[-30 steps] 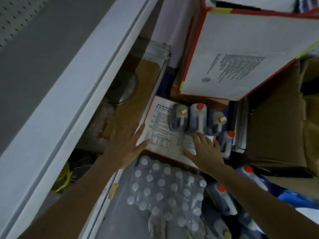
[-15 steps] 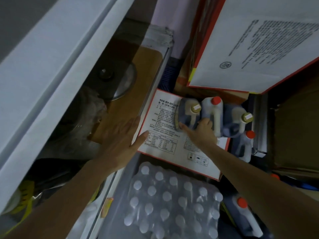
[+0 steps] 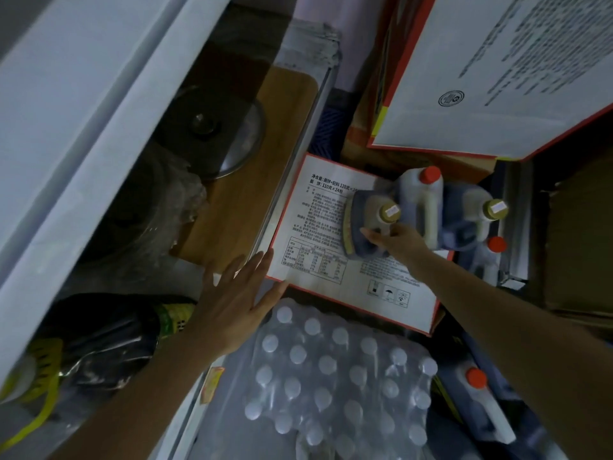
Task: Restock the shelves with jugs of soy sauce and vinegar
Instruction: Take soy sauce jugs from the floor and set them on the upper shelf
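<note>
Three dark jugs stand on a white printed carton (image 3: 318, 260): a gold-capped jug (image 3: 368, 220) on the left, a red-capped jug (image 3: 421, 194) in the middle and another gold-capped jug (image 3: 471, 217) on the right. My right hand (image 3: 394, 240) grips the left gold-capped jug at its handle, and the jug leans. Spread flat, my left hand (image 3: 242, 293) rests at the carton's near left corner. More red-capped jugs show at the right edge of the carton (image 3: 491, 257) and on the floor at the lower right (image 3: 481, 400).
A shrink-wrapped pack of clear bottles (image 3: 331, 380) lies just below the carton. A white shelf edge (image 3: 99, 134) runs diagonally on the left, with a wooden board (image 3: 248, 180), a pan lid (image 3: 225, 134) and bagged goods under it. A large white carton (image 3: 497, 74) overhangs at the top right.
My right hand slid left from between the jugs onto the left gold-capped jug's handle and took hold, tipping the jug. The view moved closer. My left hand stayed at the carton's corner.
</note>
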{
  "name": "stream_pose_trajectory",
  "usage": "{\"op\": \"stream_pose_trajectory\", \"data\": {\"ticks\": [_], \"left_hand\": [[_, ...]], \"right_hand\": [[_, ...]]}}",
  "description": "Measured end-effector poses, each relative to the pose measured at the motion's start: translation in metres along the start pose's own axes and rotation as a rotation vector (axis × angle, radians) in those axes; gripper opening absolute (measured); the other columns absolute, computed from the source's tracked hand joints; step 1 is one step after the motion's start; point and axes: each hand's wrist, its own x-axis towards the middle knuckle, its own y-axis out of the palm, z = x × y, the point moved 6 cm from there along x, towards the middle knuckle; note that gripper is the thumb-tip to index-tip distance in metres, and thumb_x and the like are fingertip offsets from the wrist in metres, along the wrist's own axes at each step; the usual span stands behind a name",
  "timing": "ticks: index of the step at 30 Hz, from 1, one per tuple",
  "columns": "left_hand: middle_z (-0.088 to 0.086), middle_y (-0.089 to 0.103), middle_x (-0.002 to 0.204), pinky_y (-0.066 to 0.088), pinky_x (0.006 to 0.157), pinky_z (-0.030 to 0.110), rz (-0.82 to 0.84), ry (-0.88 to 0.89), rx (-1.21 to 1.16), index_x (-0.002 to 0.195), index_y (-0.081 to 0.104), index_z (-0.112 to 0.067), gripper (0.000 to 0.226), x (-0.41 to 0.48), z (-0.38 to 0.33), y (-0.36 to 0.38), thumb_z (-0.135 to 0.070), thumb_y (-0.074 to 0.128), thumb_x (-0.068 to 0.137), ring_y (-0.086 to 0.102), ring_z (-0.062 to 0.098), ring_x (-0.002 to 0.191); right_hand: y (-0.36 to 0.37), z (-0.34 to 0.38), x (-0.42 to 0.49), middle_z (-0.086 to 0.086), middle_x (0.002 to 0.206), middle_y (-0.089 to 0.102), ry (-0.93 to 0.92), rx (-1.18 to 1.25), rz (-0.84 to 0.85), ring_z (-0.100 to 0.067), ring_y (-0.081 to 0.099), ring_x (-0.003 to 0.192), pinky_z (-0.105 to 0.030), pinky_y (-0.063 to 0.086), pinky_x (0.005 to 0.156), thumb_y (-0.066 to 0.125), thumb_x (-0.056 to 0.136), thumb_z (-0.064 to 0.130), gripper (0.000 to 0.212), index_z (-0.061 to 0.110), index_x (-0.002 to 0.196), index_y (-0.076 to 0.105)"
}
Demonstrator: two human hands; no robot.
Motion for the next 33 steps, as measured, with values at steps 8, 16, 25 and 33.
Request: {"op": "stream_pose_trajectory", "data": {"ticks": [8,16,25,33], "left_hand": [[0.009,0.051,0.141,0.041,0.095,0.065,-0.117,0.043,0.094,0.150,-0.002,-0.038,0.085,-0.002,-0.019,-0.013,-0.058,0.050,0.086,0.053,0.034,0.124],[-0.006,0.017,0.159,0.009,0.116,0.051,-0.074,-0.062,-0.039,0.149,-0.001,-0.037,0.099,0.015,-0.038,0.005,-0.080,-0.027,0.064,0.016,0.020,0.147],[-0.007,0.014,0.160,-0.007,0.116,0.037,-0.015,-0.060,-0.195,0.152,0.012,-0.029,0.095,0.017,-0.055,0.016,-0.079,-0.006,0.073,0.007,0.015,0.147],[-0.008,0.006,0.161,0.000,0.118,0.043,0.059,-0.122,-0.137,0.153,-0.003,-0.027,0.095,0.015,-0.049,0.018,-0.082,0.015,0.077,0.004,0.015,0.148]], "right_hand": [[0.000,-0.050,-0.045,-0.014,0.107,0.067,0.033,-0.261,-0.151,-0.033,0.061,0.099,-0.034,0.044,0.078,0.068,0.081,0.053,0.057,0.005,0.112,0.064],[-0.001,-0.049,-0.032,-0.016,0.132,0.046,-0.028,-0.161,-0.202,-0.033,0.051,0.117,-0.031,0.040,0.085,0.079,0.073,0.041,0.077,0.007,0.131,0.041],[0.012,-0.071,-0.043,-0.005,0.099,0.055,0.048,-0.030,-0.264,-0.028,0.056,0.102,-0.027,0.035,0.074,0.080,0.075,0.031,0.058,0.003,0.113,0.046],[0.013,-0.044,-0.049,-0.019,0.111,0.067,-0.003,-0.142,0.073,-0.023,0.059,0.092,-0.026,0.044,0.072,0.064,0.090,0.033,0.038,0.000,0.110,0.065]]}}
